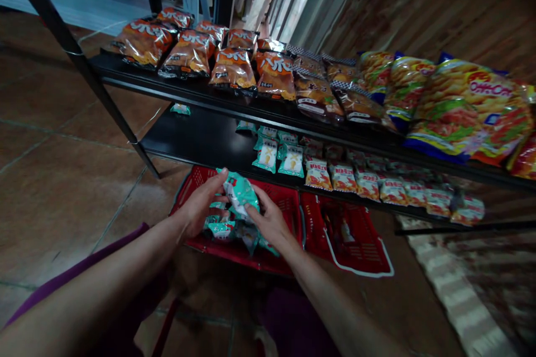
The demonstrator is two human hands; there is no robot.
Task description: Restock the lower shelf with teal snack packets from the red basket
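Observation:
A green-and-white snack packet [242, 194] is held up between my two hands, over a red shopping basket [288, 212]. My right hand [270, 217] grips it from the right, thumb on the front and fingers behind. At its left edge, my left hand [203, 203] has the thumb by the top corner and the fingers reaching partly beneath, holding that side loosely. Below, inside the basket, lie several similar green packets [221, 230], partly hidden by my hands.
A black lower shelf [201, 134] carries green packets [267, 154] and red-and-white packets [344, 177]. Orange snack bags [234, 68], brown bags [318, 97] and large yellow bags [469, 106] line the upper shelf. Another red basket [372, 242] with a white handle stands to the right.

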